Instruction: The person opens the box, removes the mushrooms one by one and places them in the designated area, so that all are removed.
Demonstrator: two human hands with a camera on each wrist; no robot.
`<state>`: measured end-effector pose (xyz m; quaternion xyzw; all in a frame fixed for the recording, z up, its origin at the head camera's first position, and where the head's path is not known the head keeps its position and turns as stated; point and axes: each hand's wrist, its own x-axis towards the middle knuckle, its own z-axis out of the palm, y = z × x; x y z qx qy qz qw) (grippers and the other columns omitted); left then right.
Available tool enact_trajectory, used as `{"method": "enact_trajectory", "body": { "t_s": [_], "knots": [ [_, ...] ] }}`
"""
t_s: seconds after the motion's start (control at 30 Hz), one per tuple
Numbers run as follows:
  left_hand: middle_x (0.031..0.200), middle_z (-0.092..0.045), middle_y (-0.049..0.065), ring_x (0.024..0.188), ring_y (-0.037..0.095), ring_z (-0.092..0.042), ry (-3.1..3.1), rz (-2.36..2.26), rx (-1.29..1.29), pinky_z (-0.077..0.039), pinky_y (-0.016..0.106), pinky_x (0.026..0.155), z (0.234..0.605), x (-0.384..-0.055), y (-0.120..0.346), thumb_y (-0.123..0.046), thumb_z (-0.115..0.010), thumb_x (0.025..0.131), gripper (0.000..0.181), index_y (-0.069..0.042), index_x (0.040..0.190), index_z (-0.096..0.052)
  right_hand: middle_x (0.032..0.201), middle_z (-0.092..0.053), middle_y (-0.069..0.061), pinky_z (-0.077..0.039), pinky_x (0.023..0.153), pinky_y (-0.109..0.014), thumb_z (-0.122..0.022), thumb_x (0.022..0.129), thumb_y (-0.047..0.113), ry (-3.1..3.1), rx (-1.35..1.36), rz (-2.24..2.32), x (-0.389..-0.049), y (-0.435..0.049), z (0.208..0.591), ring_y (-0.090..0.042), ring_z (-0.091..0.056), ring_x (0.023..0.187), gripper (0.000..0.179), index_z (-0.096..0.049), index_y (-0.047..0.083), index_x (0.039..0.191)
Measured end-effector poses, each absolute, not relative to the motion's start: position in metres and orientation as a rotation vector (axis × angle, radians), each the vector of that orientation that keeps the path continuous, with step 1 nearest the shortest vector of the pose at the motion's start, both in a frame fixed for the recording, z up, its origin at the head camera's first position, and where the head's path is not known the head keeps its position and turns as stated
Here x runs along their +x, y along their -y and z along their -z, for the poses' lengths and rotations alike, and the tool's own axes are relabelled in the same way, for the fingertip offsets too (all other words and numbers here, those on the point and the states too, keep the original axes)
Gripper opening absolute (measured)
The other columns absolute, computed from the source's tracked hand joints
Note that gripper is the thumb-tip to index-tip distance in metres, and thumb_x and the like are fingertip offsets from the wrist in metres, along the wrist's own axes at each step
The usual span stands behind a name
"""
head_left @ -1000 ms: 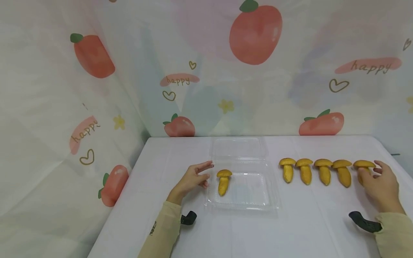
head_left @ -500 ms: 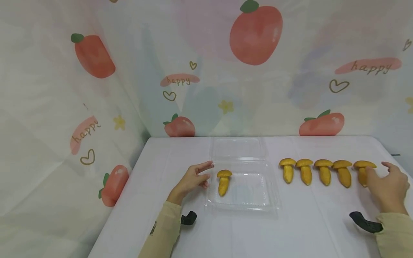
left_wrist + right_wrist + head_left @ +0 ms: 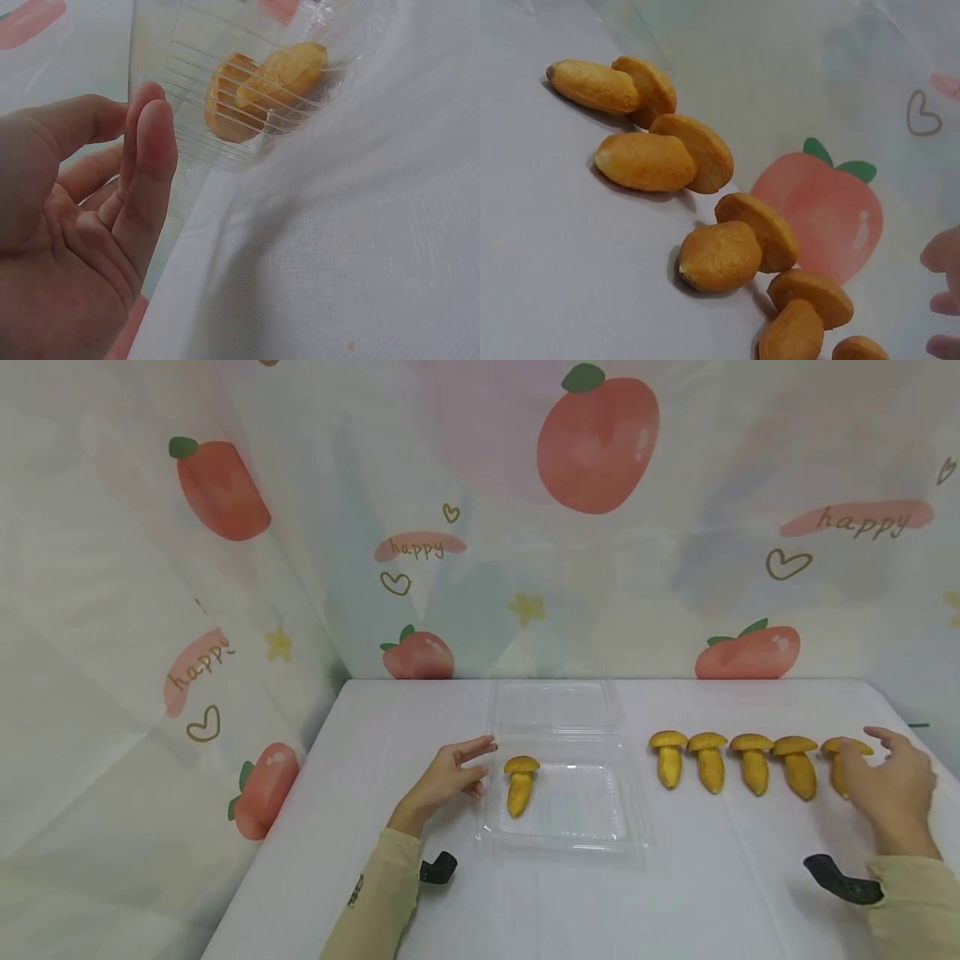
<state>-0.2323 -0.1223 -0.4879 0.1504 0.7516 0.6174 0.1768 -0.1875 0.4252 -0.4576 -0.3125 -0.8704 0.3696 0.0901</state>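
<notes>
My left hand is at the left edge of a clear plastic clamshell box. Its fingers are fairly straight, with the tips by the box wall in the left wrist view. One yellow mushroom lies inside the box on the left, seen through the ribbed plastic in the left wrist view. My right hand is over the rightmost mushroom, its thumb in front of the stem and a gap between thumb and forefinger. Several more mushrooms lie in a row left of that hand.
The box's lid lies folded back toward the rear table edge. A white cloth covers the table. Fruit-printed curtains rise behind and on the left. Black curved pieces jut from both sleeves.
My right hand drew slightly right, away from the rightmost mushroom, then came back left over it. My left hand, the box and the mushrooms look unmoved.
</notes>
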Motion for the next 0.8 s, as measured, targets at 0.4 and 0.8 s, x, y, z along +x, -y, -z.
{"method": "enact_trajectory", "body": {
  "t_s": [0.4,0.8],
  "knots": [
    [0.154,-0.049,0.019,0.058,0.004,-0.059,-2.128,-1.723,0.417,-0.056,0.018,0.060,0.488,-0.233,0.122,-0.002,-0.056,0.099,0.058,-0.005,0.155,-0.040,0.163,-0.016,-0.034,-0.029,0.115,-0.071,-0.038,0.106,0.035,2.624,-0.766,-1.106,-0.186,-0.403,0.443,-0.056,-0.023,0.145,0.066,-0.023,-0.002,0.158],
    [0.154,-0.049,0.019,0.057,0.005,-0.059,-2.141,-1.719,0.431,-0.056,0.019,0.060,0.489,-0.234,0.123,-0.002,-0.055,0.100,0.057,-0.004,0.155,-0.039,0.157,-0.026,-0.038,-0.037,0.108,-0.072,-0.040,0.107,0.035,2.652,-0.588,-1.078,-0.186,-0.380,0.436,-0.056,-0.028,0.140,0.063,-0.028,-0.002,0.156]
  ]
}}
